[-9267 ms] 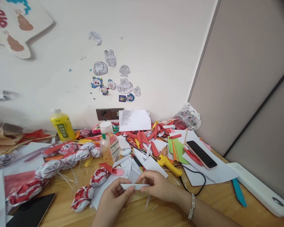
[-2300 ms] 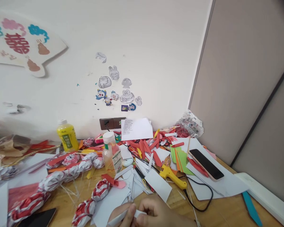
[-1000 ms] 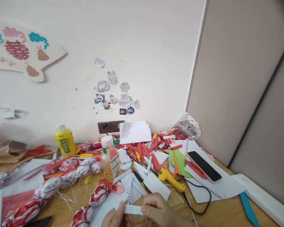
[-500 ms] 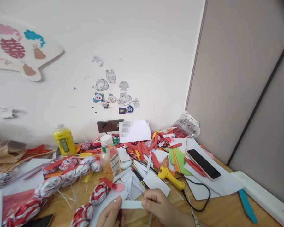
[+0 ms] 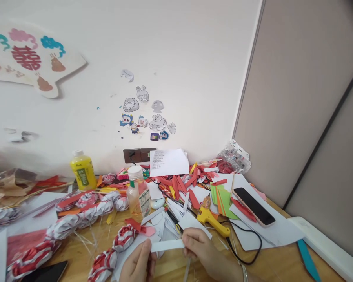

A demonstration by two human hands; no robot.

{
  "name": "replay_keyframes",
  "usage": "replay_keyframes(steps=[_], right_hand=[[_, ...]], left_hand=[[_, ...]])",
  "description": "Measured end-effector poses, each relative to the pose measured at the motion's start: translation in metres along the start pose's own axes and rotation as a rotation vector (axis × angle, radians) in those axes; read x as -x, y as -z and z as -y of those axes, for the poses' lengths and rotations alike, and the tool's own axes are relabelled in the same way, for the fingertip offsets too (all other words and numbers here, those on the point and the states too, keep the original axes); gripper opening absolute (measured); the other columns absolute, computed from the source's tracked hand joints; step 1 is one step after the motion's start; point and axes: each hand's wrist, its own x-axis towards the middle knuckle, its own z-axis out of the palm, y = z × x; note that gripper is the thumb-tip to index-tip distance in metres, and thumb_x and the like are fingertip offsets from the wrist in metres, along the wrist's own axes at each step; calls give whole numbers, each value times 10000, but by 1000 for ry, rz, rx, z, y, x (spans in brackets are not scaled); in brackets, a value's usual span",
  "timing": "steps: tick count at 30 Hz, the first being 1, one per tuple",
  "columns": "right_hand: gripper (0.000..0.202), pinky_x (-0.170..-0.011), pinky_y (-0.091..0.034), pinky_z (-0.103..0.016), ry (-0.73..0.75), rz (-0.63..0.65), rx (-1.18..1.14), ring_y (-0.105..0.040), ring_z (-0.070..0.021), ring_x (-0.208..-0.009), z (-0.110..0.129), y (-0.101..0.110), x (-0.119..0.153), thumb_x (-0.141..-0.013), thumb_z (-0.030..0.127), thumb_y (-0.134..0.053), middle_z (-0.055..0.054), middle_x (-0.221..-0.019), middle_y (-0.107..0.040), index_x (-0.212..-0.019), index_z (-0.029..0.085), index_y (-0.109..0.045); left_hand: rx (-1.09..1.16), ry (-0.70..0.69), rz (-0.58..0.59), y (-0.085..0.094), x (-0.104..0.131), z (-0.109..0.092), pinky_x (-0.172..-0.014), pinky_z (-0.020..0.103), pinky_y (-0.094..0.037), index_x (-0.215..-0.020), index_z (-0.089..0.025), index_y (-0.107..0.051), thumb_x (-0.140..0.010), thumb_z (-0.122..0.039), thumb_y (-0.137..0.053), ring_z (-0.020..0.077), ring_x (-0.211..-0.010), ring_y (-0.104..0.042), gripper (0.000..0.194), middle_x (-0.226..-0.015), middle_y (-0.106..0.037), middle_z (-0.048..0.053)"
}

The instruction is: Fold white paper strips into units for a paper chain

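Observation:
A narrow white paper strip [image 5: 167, 246] is stretched level between my two hands, low in the middle of the view. My left hand [image 5: 138, 260] pinches its left end between thumb and fingers. At the other end my right hand [image 5: 201, 248] grips it with thumb and forefinger. Another pale strip [image 5: 187, 269] hangs or lies just below the right hand; I cannot tell which. Left of my hands lie red-and-white folded paper rolls [image 5: 124, 237]. Beyond them white paper scraps [image 5: 161, 225] are spread over the wooden table [image 5: 170, 270].
A yellow hot glue gun [image 5: 213, 221] with a black cord lies right of my hands, near a phone [image 5: 254, 205] on white sheets. A clear jar [image 5: 137, 196] and a yellow bottle [image 5: 83, 172] stand behind. Red paper strips [image 5: 179, 184] pile up along the wall.
The view has shifted slightly, so the things on the wall and table appear a little further right. Both hands still hold the strip, now slightly higher in view, with more of it showing.

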Motion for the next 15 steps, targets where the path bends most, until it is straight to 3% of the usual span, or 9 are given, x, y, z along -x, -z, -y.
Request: replay_keyframes(steps=[3, 6, 9, 12, 15], right_hand=[[389, -513, -299, -206, 65, -69, 123, -389, -102, -544, 4, 3, -3, -823, 453, -415, 32, -553, -407, -573, 158, -462], [353, -549, -326, -219, 119, -225, 365, -442, -123, -586, 5, 11, -9, -855, 367, -381, 18, -573, -454, -616, 148, -520], [238, -581, -351, -244, 96, -375, 612, -482, -153, -619, 3, 20, -14, -835, 312, -434, -3, -640, -531, -899, 145, -590], [360, -682, -373, -291, 125, -451, 885, -510, -204, -764, 1, 25, -16, -764, 225, -537, -42, -789, -576, -1117, 164, -505], [228, -720, -366, -319, 183, -386, 1147, -498, -236, -840, -2, 22, -14, -719, 220, -596, -63, -866, -585, -943, 180, -580]], left_hand=[[2, -22, 19, 0, 1, -2, -365, 189, -287, -531, -198, -487, -732, -569, -432, 93, -344, -373, 425, -383, -441, -76], [-18, 7, 72, 0, 1, -4, -365, 185, -280, -535, -196, -478, -749, -554, -413, 89, -329, -371, 422, -364, -443, -79], [-45, 58, 90, -2, 1, -5, -358, 179, -264, -529, -195, -462, -745, -550, -420, 83, -319, -365, 418, -355, -431, -87], [-53, 59, 119, -3, 2, -5, -361, 175, -268, -534, -195, -459, -744, -549, -418, 79, -318, -359, 414, -352, -420, -94], [-61, 60, 132, -2, 3, -4, -357, 180, -270, -528, -198, -457, -736, -559, -416, 81, -310, -353, 419, -337, -409, -94]])
